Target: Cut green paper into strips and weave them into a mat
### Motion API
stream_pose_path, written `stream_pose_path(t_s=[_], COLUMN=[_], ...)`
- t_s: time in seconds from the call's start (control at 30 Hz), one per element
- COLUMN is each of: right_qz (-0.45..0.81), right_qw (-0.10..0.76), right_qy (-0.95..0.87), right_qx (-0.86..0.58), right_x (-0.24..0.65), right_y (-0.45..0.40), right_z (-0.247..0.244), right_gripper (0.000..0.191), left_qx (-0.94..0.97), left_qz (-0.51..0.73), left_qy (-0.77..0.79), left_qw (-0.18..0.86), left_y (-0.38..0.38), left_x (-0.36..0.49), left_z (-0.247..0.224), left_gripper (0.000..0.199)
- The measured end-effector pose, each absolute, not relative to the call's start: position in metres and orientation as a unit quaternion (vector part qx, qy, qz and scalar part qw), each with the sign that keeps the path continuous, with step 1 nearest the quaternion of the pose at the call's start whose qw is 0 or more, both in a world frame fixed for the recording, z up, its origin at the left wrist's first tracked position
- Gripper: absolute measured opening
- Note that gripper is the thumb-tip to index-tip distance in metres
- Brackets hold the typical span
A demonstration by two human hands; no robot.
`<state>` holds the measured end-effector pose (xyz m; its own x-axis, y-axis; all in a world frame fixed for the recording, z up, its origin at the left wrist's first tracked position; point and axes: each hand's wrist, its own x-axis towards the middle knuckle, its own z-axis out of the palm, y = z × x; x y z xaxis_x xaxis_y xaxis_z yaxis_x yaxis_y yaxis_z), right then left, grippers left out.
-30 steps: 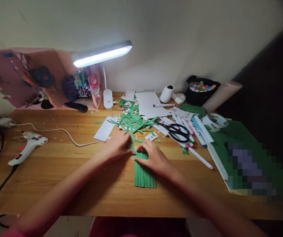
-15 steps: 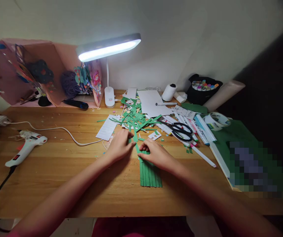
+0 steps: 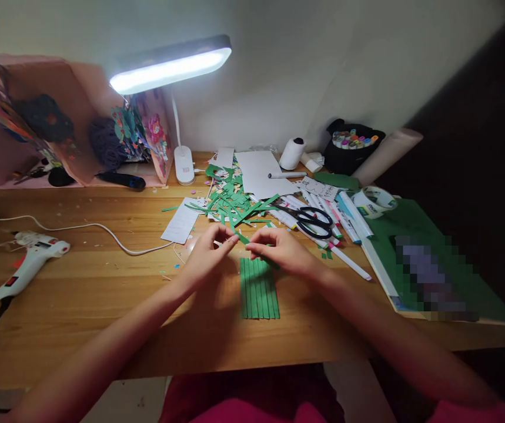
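A narrow green paper strip (image 3: 243, 238) is stretched between my two hands above the table. My left hand (image 3: 208, 254) pinches one end of it between thumb and fingertips. At the other end, my right hand (image 3: 282, 251) has its thumb and fingers closed on the strip, and part of the strip is hidden behind that hand. Just below my hands, a rectangle of green paper strips (image 3: 260, 291) lies side by side on the wood. Loose green paper scraps (image 3: 230, 197) are piled beyond my fingers.
Black-handled scissors (image 3: 314, 222) rest on several markers (image 3: 349, 259) at the right. A roll of tape (image 3: 374, 202) sits on a green board (image 3: 415, 235). On the left are a white glue gun (image 3: 32, 267) and its cord. A lit lamp (image 3: 173, 67) hangs over the back.
Both hands have lifted the strip off the green rectangle, whose top edge now shows. My right hand has moved up from the rectangle. The whole view has shifted slightly.
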<state>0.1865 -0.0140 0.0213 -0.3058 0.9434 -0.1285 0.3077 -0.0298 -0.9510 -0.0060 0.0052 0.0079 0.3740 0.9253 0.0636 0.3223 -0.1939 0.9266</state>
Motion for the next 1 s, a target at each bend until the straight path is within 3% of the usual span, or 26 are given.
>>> stream_pose_path(t_s=[0.2, 0.33, 0.6, 0.83, 1.0], right_qz=[0.572, 0.594, 0.486, 0.456, 0.483], right_qw=[0.159, 0.111, 0.13, 0.162, 0.129], right_qy=[-0.616, -0.647, -0.744, -0.746, -0.718], right_qx=[-0.518, -0.465, -0.44, -0.457, -0.483], right_x=[0.227, 0.229, 0.219, 0.213, 0.227], right_y=[-0.021, -0.027, -0.036, -0.032, -0.027], right_z=[0.023, 0.01, 0.006, 0.002, 0.006], right_gripper=[0.017, 0.013, 0.011, 0.012, 0.013], left_qx=[0.904, 0.914, 0.9, 0.882, 0.851], left_qz=[0.087, 0.088, 0.083, 0.108, 0.13], left_qy=[0.257, 0.257, 0.298, 0.303, 0.351], left_qw=[0.33, 0.302, 0.307, 0.346, 0.368], left_y=[-0.008, -0.013, -0.013, -0.006, -0.001], left_x=[-0.018, -0.016, -0.011, -0.008, -0.007], left_z=[0.014, 0.004, -0.001, -0.004, -0.008], left_gripper=[0.059, 0.068, 0.047, 0.025, 0.02])
